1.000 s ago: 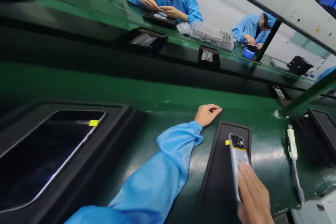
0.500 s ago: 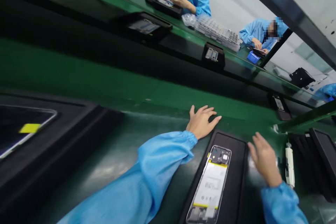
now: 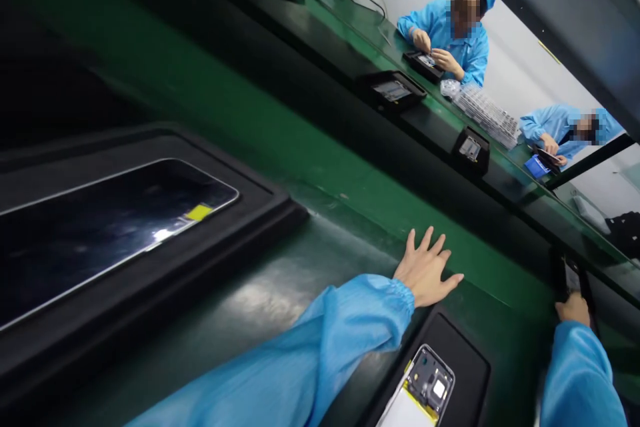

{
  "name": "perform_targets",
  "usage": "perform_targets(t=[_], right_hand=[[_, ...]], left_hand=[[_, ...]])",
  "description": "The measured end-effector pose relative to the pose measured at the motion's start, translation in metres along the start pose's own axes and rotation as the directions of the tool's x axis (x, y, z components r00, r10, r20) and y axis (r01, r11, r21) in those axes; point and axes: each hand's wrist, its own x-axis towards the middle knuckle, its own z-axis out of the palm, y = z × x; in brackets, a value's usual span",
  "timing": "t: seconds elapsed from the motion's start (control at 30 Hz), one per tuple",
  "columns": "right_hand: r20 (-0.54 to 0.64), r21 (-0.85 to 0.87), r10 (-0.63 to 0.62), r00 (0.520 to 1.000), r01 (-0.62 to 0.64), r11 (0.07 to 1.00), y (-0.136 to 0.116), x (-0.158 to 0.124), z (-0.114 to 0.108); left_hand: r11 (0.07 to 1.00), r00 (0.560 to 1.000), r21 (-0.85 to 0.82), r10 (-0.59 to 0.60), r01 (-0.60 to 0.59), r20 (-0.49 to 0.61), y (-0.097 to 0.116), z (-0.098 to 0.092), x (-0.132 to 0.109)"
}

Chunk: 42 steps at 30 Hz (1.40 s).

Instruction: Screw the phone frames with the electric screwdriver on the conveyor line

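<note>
My left hand [image 3: 426, 269] lies flat with fingers spread on the green belt, just beyond the top corner of a black tray [image 3: 463, 363]. In that tray rests an open phone body [image 3: 425, 390] with its camera end and a white battery showing. My right hand [image 3: 574, 309] reaches far right to a black tray holding another phone part [image 3: 571, 276] on the belt. Its fingers are hidden behind the back of the hand, touching that tray's near end.
A large black tray with a dark glass panel [image 3: 100, 227] and yellow tab sits at left. Across the belt, more black trays [image 3: 393, 90] stand in a row. Two people in blue coats [image 3: 450, 33] work there beside a stack of clear trays [image 3: 485, 113].
My right hand left the phone body lying in its tray and moved right and away to the far tray. My left hand spread flat. The view swung left.
</note>
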Motion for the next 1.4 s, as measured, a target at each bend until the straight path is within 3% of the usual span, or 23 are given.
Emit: perform_targets(t=[0.17, 0.3, 0.43, 0.6, 0.73, 0.83, 0.9, 1.0, 1.07, 1.13, 1.23, 1.3, 1.4], right_hand=[[-0.100, 0.238, -0.094, 0.991, 0.115, 0.964, -0.067, 0.002, -0.003], [-0.163, 0.400, -0.088, 0.983, 0.148, 0.904, -0.098, -0.033, -0.023], [-0.141, 0.510, -0.127, 0.982, 0.182, 0.841, -0.091, -0.115, -0.057], [-0.235, 0.510, -0.214, 0.948, 0.307, 0.804, -0.086, -0.256, -0.094], [-0.227, 0.474, -0.271, 0.935, 0.350, 0.808, -0.095, -0.360, -0.096], [-0.161, 0.500, -0.242, 0.957, 0.290, 0.816, -0.089, -0.404, -0.095], [-0.151, 0.473, -0.217, 0.964, 0.264, 0.841, -0.073, -0.409, -0.100], [-0.077, 0.253, -0.359, 0.930, 0.367, 0.895, -0.043, -0.389, -0.116], [0.134, 0.106, -0.444, 0.886, 0.433, 0.895, -0.031, -0.371, -0.126], [0.375, 0.044, -0.455, 0.808, 0.475, 0.879, -0.032, -0.355, -0.134], [0.559, 0.019, -0.430, 0.709, 0.508, 0.861, -0.046, -0.346, -0.136], [0.548, -0.026, -0.416, 0.726, 0.512, 0.859, -0.054, -0.349, -0.130], [0.402, -0.082, -0.454, 0.795, 0.525, 0.847, -0.056, -0.365, -0.114]], left_hand=[[1.000, 1.000, 0.002, -0.020, 0.020, 0.023, 0.000, -0.001, 0.000], [1.000, 0.999, 0.007, -0.031, 0.031, 0.025, 0.000, -0.002, 0.001], [1.000, 0.999, 0.001, -0.027, 0.027, 0.033, 0.002, -0.002, 0.002], [0.999, 0.999, -0.034, -0.019, 0.021, 0.050, 0.004, -0.001, 0.005], [0.997, 0.999, -0.082, 0.009, -0.005, 0.041, 0.003, 0.002, 0.006], [0.990, 1.000, -0.137, 0.030, -0.030, 0.002, 0.000, 0.006, 0.006], [0.982, 0.998, -0.180, 0.045, -0.054, -0.054, 0.000, 0.007, 0.004], [0.958, 0.984, -0.252, 0.096, -0.133, -0.153, 0.006, 0.007, -0.003], [0.929, 0.968, -0.302, 0.162, -0.215, -0.192, 0.014, 0.006, -0.011], [0.888, 0.948, -0.349, 0.235, -0.299, -0.213, 0.025, 0.003, -0.019], [0.829, 0.918, -0.401, 0.313, -0.390, -0.245, 0.040, -0.007, -0.030], [0.798, 0.903, -0.429, 0.334, -0.423, -0.269, 0.048, -0.016, -0.034], [0.759, 0.894, -0.478, 0.335, -0.442, -0.296, 0.057, -0.031, -0.038]])
